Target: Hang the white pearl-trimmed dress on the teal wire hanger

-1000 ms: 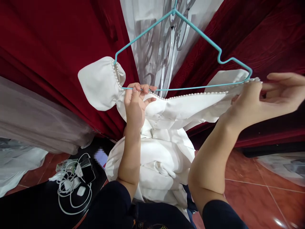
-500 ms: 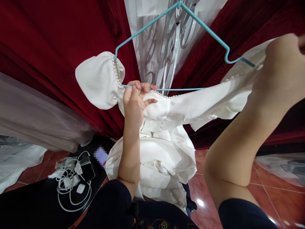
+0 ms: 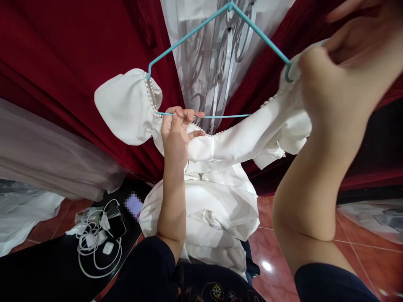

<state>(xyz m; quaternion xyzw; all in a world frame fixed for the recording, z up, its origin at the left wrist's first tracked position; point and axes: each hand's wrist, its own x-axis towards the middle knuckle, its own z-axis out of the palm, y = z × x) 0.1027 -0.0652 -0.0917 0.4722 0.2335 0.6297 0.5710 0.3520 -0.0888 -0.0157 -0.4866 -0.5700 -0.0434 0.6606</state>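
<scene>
A white dress (image 3: pixel 217 201) with pearl-beaded edging and puffed sleeves hangs on a light blue hanger (image 3: pixel 192 32). My left hand (image 3: pixel 181 126) is closed around the hanger's bottom bar beside the beaded neckline, thumb and fingertips meeting at the bar. The left puffed sleeve (image 3: pixel 124 107) sits over the hanger's left end. At upper right, my right hand (image 3: pixel 343 67) is beside the dress's other shoulder, with its fingers apart. It covers part of that shoulder, where the hanger's right hook lies against the white fabric. Below, the skirt drapes in folds toward my lap.
Dark red curtains (image 3: pixel 78 54) and a sheer white curtain (image 3: pixel 201 54) stand behind the hanger. On a black surface (image 3: pixel 40 268) at lower left lie tangled white cables (image 3: pixel 83 251), a white charger case (image 3: pixel 108 248) and a phone (image 3: pixel 117 226). Reddish floor tiles (image 3: pixel 264 235) show below.
The dress's right shoulder has moved left onto the hanger's right end, which was bare before. My right hand has shifted left and up, its fingers spreading. My left hand keeps its hold.
</scene>
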